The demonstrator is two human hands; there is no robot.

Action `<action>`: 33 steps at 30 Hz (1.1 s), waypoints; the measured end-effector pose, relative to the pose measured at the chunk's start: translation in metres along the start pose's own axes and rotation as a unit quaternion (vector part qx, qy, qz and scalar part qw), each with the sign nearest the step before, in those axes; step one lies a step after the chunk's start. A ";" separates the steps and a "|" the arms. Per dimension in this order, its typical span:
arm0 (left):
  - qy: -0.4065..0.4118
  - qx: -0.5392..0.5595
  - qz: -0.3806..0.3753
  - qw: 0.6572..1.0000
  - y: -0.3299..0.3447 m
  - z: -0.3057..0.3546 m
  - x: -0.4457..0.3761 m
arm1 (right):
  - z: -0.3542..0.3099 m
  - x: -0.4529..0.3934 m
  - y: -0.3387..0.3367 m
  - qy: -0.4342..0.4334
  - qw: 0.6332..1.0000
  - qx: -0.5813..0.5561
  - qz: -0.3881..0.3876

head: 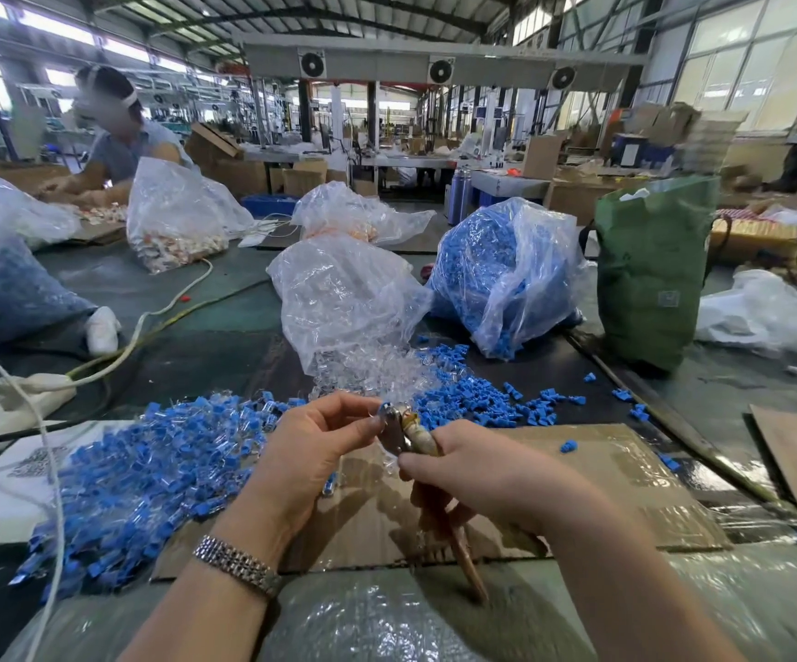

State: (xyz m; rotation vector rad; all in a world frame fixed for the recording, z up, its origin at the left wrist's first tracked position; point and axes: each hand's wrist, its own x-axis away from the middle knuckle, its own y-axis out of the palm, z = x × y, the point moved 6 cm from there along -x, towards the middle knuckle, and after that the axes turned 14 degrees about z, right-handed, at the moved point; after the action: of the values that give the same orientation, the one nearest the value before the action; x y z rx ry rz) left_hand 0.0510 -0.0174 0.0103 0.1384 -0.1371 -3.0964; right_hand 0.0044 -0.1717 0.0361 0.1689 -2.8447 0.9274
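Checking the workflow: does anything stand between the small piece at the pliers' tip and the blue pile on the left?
Nothing visible does. The left hand pinches the small piece at the tip of the pliers, which the right hand grips; the blue pile lies right beside the left hand, with nothing between them.

Taped-handle pliers tilt upward, nose at a small blue-clear part.
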 end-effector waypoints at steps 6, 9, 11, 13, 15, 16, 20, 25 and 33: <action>0.011 -0.048 0.021 0.999 0.000 0.002 0.003 | 0.008 -0.005 0.011 0.011 0.997 0.023 0.067; 0.020 -0.048 0.022 0.998 0.001 0.004 0.003 | 0.007 -0.002 0.008 0.013 0.998 0.006 0.059; 0.050 -0.077 0.055 0.994 -0.004 0.005 0.001 | 0.009 -0.001 -0.002 0.030 0.998 -0.012 0.055; 0.109 -0.189 0.153 0.964 -0.021 0.006 -0.005 | 0.015 -0.006 -0.020 0.042 0.995 0.004 0.088; 0.149 -0.359 0.247 0.888 -0.035 0.009 -0.005 | 0.026 -0.013 -0.042 0.050 0.980 0.108 0.158; 0.163 -0.425 0.265 0.850 -0.036 0.010 -0.004 | 0.032 -0.016 -0.052 0.056 0.964 0.174 0.193; 0.239 -0.414 0.135 0.868 -0.005 0.012 0.003 | 0.058 -0.022 -0.059 0.082 0.912 0.320 0.241; 0.232 -0.508 -0.032 0.829 0.023 -0.006 0.010 | 0.059 -0.026 -0.054 0.074 0.869 0.398 0.286; 0.215 -0.498 -0.032 0.839 0.021 -0.004 0.009 | 0.011 -0.046 -0.005 -0.114 0.915 0.333 0.199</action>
State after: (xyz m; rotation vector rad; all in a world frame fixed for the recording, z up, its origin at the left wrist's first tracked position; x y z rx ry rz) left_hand 0.0432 -0.0388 0.0075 0.7563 1.4485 -2.6452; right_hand 0.0495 -0.1791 0.0224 -0.2652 -2.6699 2.0661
